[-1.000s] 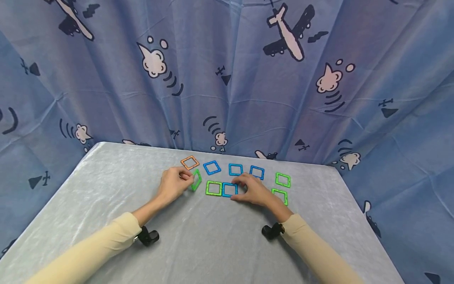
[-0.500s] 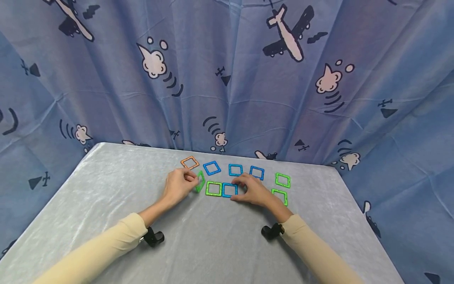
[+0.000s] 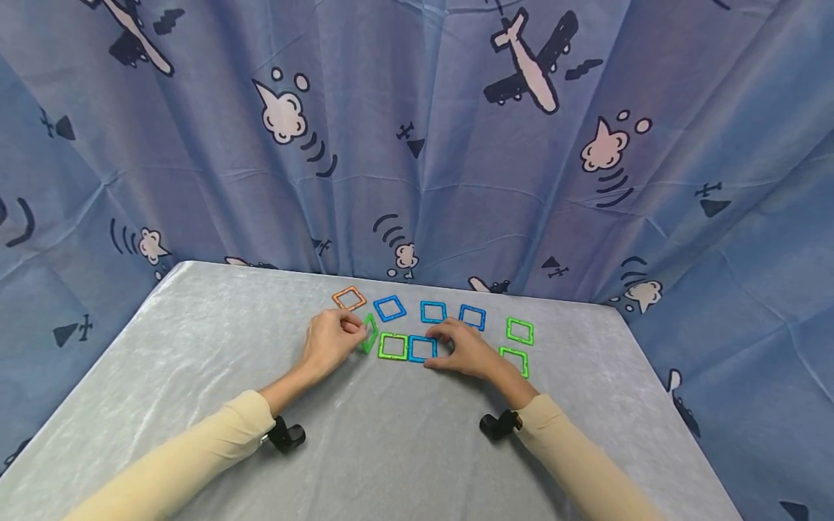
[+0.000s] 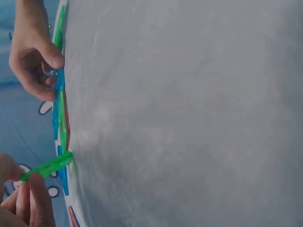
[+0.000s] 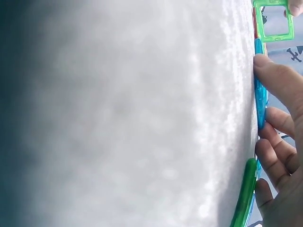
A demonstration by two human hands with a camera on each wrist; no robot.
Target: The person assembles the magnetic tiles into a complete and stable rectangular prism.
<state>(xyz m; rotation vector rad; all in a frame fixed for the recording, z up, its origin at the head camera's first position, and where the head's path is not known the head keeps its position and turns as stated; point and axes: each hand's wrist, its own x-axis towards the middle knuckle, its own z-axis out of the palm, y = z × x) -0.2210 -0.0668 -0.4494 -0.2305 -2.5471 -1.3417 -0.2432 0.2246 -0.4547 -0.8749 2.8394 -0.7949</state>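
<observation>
An upright, tilted green square frame, pinched in the left hand's narrow grip, is just left of the flat green square frame. Touching that flat frame's right side, a blue square frame lies on the desk, its opposite edges held by the right hand's wider thumb-and-finger grip.

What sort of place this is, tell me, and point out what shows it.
Probably an indoor play or filming corner; the wider room is out of view. A blue curtain printed with planes hangs behind a cloth-covered table, which bears coloured square frames resembling toy building tiles.
</observation>
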